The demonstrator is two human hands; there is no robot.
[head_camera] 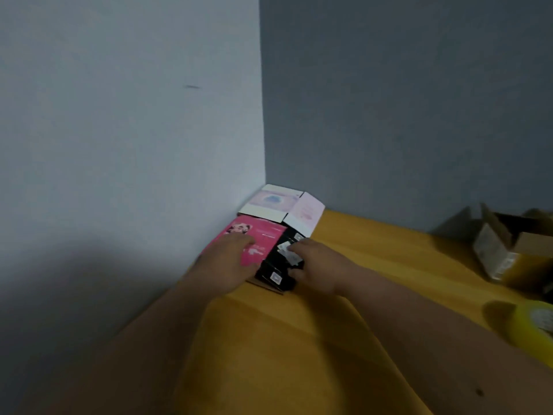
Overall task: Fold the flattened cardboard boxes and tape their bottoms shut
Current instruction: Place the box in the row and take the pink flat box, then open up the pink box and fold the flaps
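Head view: a flattened pink-and-black box (263,253) lies in the far corner of the yellow table (299,339), tight against the left-hand wall. Beyond that box, deeper in the corner and touching its far edge, lies a paler flattened box (287,208) with a white and light-pink print.

The left hand (230,265) rests on the pink panel of the pink-and-black box, fingers stretched forward and fairly flat, pressing rather than gripping. The right hand (314,265) is on the black panel; its fingers curl over the near right edge, and it seems to pinch that edge, though blur keeps me from being sure of this grip.

The box's long axis runs away from the person toward the corner, roughly in line with both forearms, so both hands reach it equally; the left covers the wall side and the right the open side. My guess is that the coming move is to lift the box free of the corner, and the right hand's edge is the one with room to rise.

To the right of the pink-and-black box, well apart, stands an opened brown carton (508,250). Nearer the person on that side sits a yellow tape roll (535,327), untouched.
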